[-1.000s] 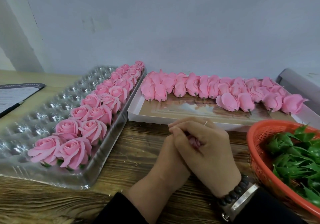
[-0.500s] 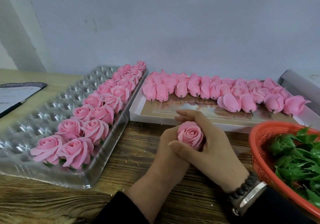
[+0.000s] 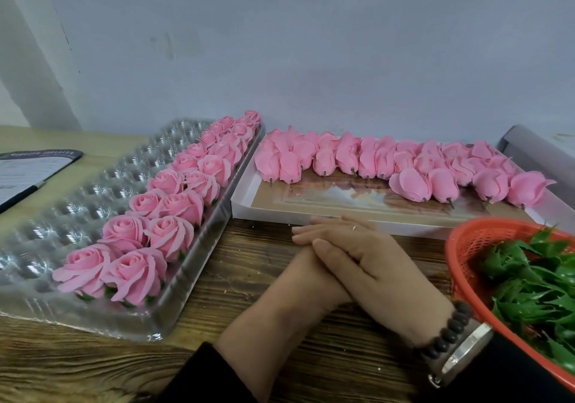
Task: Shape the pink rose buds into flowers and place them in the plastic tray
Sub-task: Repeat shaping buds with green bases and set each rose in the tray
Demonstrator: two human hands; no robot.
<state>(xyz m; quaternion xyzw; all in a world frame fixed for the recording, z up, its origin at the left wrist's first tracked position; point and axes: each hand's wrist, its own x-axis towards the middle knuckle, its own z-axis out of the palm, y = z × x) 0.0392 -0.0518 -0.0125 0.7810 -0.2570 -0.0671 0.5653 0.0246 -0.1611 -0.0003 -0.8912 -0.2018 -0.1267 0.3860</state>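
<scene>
Pink rose flowers fill two rows along the plastic tray's right side, near the table's left edge. Rose buds lie on a white board toward the back. Right hand covers left hand, fingers straight; whether they hold anything, cannot tell.

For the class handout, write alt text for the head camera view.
Two hands, right hand laid over left hand, are clasped above a wooden table. Shaped roses fill a clear plastic tray; rose buds line a white box beside a red basket.
</scene>
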